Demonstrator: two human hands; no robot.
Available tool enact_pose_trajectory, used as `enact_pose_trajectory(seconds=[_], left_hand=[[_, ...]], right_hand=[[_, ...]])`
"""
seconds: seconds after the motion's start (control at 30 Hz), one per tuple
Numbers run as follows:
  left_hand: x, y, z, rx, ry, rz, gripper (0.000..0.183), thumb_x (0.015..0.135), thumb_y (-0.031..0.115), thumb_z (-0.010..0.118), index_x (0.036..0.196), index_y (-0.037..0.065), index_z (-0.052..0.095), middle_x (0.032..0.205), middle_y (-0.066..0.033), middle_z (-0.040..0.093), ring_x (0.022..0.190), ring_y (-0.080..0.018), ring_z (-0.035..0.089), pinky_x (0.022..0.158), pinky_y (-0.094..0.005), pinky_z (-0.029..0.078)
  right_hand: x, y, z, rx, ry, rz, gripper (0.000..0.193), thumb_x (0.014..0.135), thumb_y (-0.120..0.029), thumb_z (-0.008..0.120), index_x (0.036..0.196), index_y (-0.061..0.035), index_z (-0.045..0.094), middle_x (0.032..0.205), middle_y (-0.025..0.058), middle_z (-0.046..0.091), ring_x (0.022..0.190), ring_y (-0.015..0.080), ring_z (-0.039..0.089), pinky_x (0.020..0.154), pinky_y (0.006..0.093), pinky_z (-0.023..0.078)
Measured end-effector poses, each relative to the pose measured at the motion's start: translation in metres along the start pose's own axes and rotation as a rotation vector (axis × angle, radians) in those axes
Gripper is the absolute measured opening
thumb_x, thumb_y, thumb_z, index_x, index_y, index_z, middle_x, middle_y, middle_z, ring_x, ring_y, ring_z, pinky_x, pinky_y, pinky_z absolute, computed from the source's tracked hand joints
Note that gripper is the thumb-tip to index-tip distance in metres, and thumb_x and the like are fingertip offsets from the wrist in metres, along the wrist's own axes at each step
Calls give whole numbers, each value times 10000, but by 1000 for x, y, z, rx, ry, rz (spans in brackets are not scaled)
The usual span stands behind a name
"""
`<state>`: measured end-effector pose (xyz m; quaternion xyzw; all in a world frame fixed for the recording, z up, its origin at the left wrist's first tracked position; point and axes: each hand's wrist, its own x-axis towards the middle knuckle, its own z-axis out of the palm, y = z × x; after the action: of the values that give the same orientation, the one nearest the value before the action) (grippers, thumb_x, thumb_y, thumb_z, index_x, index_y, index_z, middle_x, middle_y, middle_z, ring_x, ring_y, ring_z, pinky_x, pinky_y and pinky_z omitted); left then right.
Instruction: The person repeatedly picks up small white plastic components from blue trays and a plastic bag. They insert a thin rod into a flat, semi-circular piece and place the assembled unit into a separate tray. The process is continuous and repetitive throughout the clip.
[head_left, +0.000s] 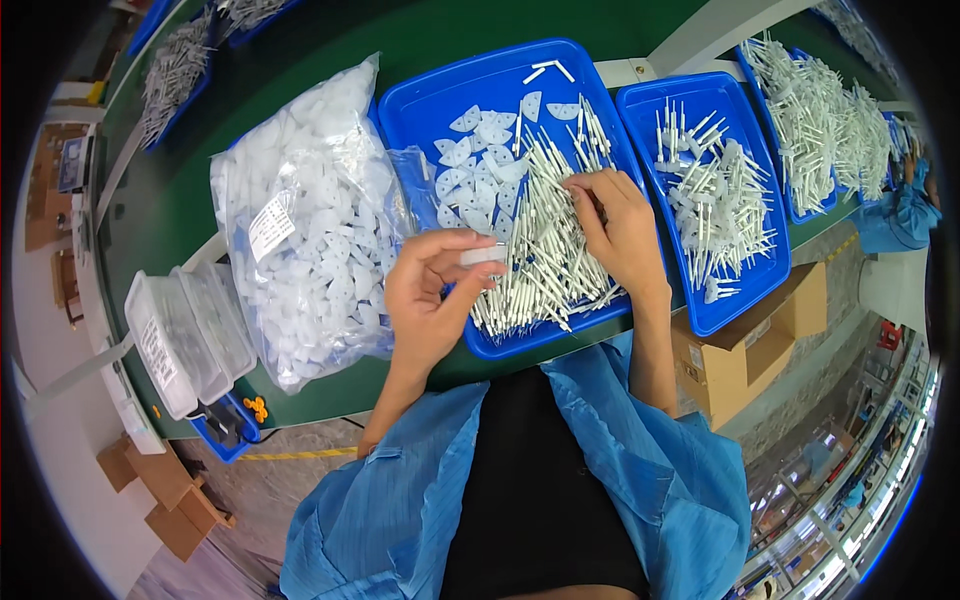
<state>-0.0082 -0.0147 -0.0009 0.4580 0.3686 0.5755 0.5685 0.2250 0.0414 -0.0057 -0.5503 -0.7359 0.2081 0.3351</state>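
Note:
My left hand (425,290) pinches a small white plastic piece (482,256) between thumb and fingers, above the near left part of a blue tray (420,90). My right hand (622,232) is over the right side of that tray, thumb and fingertips closed together at a heap of thin white rods (545,230). What the right fingertips grip, if anything, I cannot make out. Left of the rods, in the same tray, lie several flat, translucent white fan-shaped pieces with small holes (482,185).
A large clear bag of white pieces (310,230) stands left of the tray. To the right, another blue tray (705,315) holds rods joined to white pieces. Beyond it are more rod heaps (800,120). Clear plastic boxes (165,340) stand far left; a cardboard box (745,350) sits below the table edge.

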Motion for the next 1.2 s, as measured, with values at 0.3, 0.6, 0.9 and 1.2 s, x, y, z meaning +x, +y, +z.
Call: enact_pose_trajectory(seconds=[0.3, 0.6, 0.9, 1.2], left_hand=[[4, -10, -3, 105, -106, -34, 297, 889, -139, 629, 1176, -64, 621, 1152, -128, 561, 1021, -252, 688, 838, -298, 581], [1, 0, -8, -268, -167, -302, 239, 947, -56, 595, 1182, -46, 636, 1165, -126, 581, 1019, -226, 688, 811, -270, 588], [5, 5, 6, -215, -158, -245, 272, 972, -43, 550, 1233, -44, 625, 1179, -123, 564, 1017, -225, 690, 841, -288, 580], [10, 4, 1, -15, -260, -241, 260, 915, -3, 645, 1169, 27, 692, 1093, -97, 659, 943, -151, 678, 766, -266, 583]], right_hand=[[1, -1, 5, -101, 45, 19, 86, 895, -29, 635, 957, -19, 693, 808, 110, 649, 698, 275, 572, 656, 370, 456], [2, -3, 12, -114, 78, 74, 87, 889, -28, 634, 950, -10, 694, 809, 121, 644, 688, 250, 583, 625, 358, 464], [-2, -5, 22, -53, 99, 131, 91, 908, -36, 619, 966, 0, 679, 813, 126, 636, 705, 248, 583, 636, 356, 468], [0, -5, 29, -24, 95, 179, 81, 917, -30, 611, 964, -7, 673, 807, 112, 628, 694, 229, 571, 620, 344, 461]])
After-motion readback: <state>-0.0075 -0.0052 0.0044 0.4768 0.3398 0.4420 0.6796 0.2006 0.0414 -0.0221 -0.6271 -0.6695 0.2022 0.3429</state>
